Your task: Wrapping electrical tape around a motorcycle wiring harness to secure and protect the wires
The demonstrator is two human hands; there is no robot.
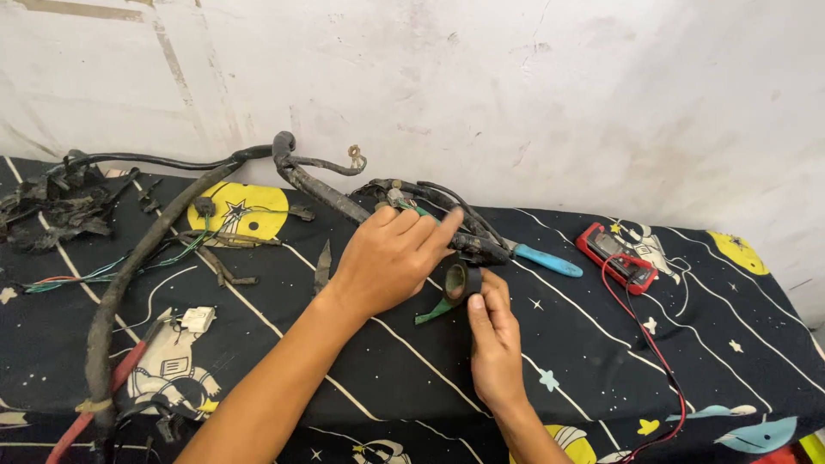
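At centre of the cloth-covered bench, a roll of black tape (456,281) is held just under the taped branch of the wiring harness (326,193). The roll is pinched upright by the right hand (497,339), thumb and forefinger closed on its rim; it appears to be kept tight against the bundle so tape can be pulled w/o slack, though the tape's free end isn't clearly seen. A green strip (434,311) hangs below the roll, touching the cloth.

Just above the roll, the harness branch is clamped by the left hand (391,253), palm down, fingers curled over the wires, prob. to steady the bundle. The left forearm is laid diagonally from the lower left; the right wrist comes up from the bottom edge, nearly straight.

Right of the roll, a blue-handled screwdriver (547,260) lies beside the harness end. Further right, a red multimeter (617,254) rests on the cloth, its red lead (655,352) trailing to the near edge. Left of the roll, the thick harness trunk curves down toward the bench's near-left corner, w/ a white connector (197,319) beside it and loose coloured wires (103,271) further left. Scraps of old black wrap (56,206) are heaped at far left.
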